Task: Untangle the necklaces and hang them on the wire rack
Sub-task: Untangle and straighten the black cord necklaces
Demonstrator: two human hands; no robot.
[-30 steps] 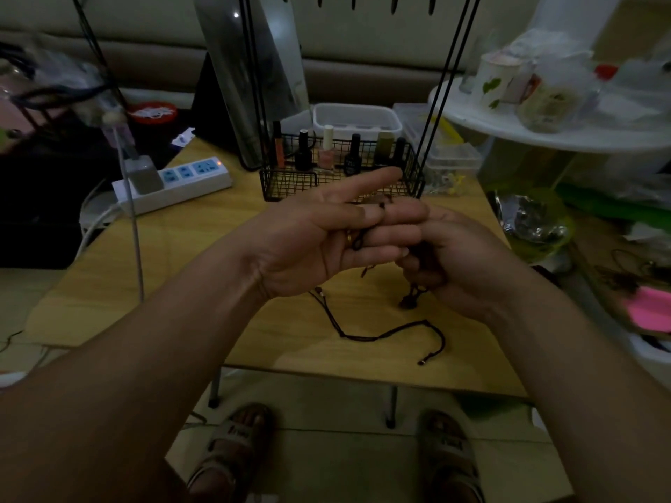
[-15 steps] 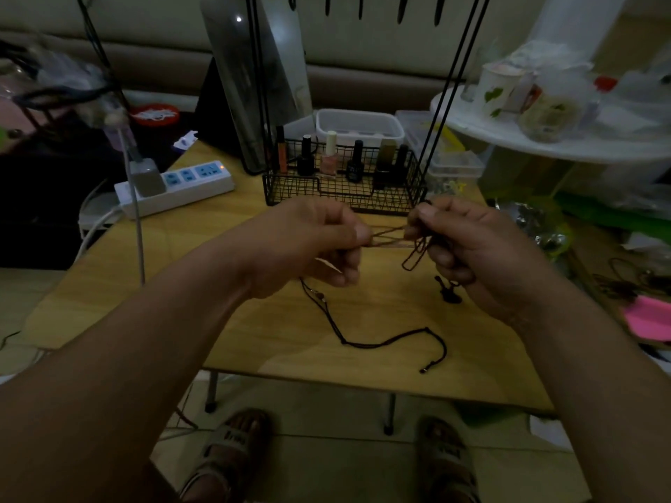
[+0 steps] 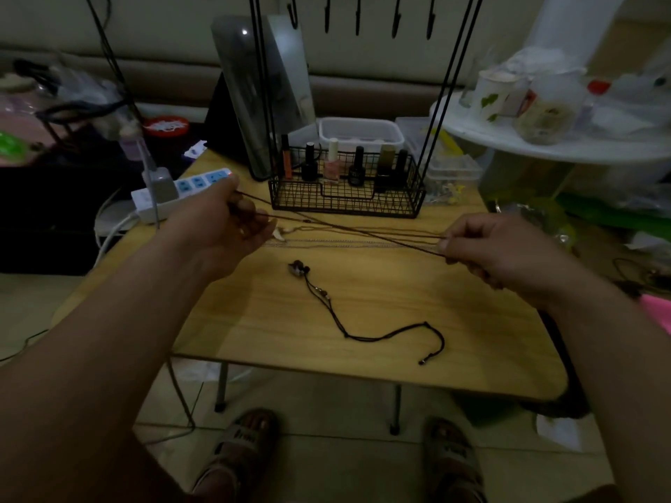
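- Cords [image 3: 356, 229] of the brown necklaces: thin, several strands, drawn taut above the middle of the table [image 3: 399, 285] between both hands. Strands cross partway along, so the tangle reads as not yet out.
- Left hand [image 3: 225, 226]: fingers curled round one end, toward the back left corner. Small pale pendant [image 3: 279, 234] just beside its fingertips.
- Right hand [image 3: 486, 248]: thumb and forefinger pinching the other end, near the right edge.
- Risk: a harder pull could cinch the crossing into a tight knot. A finer pale strand seems to run alongside (blurred) and might kink or snap.
- Risk: the pendant could snag the mesh of the wire rack [image 3: 345, 206] just behind.
- Black necklace [image 3: 346, 335]: slack, curving, beaded, lying toward the front edge, apart from both hands. A low wrist could sweep it off.
- Rack: black rod and mesh at the back edge, glossy nail polish bottles [image 3: 332, 168] inside, nothing on the hooks [image 3: 326, 20] in view.
- Table: smooth pale wood-grain.
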